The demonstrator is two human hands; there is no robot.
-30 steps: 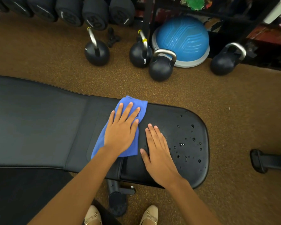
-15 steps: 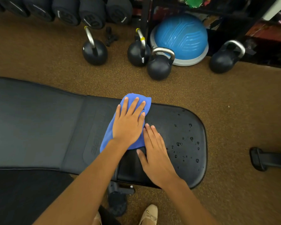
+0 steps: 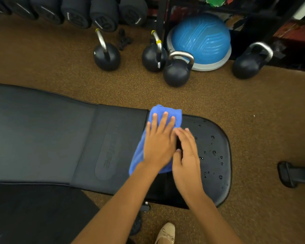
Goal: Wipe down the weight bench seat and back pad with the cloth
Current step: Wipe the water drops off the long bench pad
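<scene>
We look down on a black weight bench that runs across a speckled brown gym floor, its long back pad stretching to the left and its rounded seat ending at the right. Our left hand lies flat with fingers spread on a blue cloth, pressing it onto the bench right where the seat meets the back pad; the cloth's far end reaches the bench's far edge and its near end trails toward us under the wrist. Our right hand rests open, palm down, on the bare seat just beside the left hand, its fingertips touching the edge of the cloth; it grips nothing, and it is slightly blurred. Water droplets bead on the right half of the seat, beyond the right hand. An embossed logo shows on the narrow end of the back pad, left of the cloth. Past the bench, four black kettlebells stand on the floor near a blue balance dome, with a row of black dumbbells racked at upper left. At the bottom edge we see one beige shoe, and a black rubber-capped frame foot pokes in from the right.
</scene>
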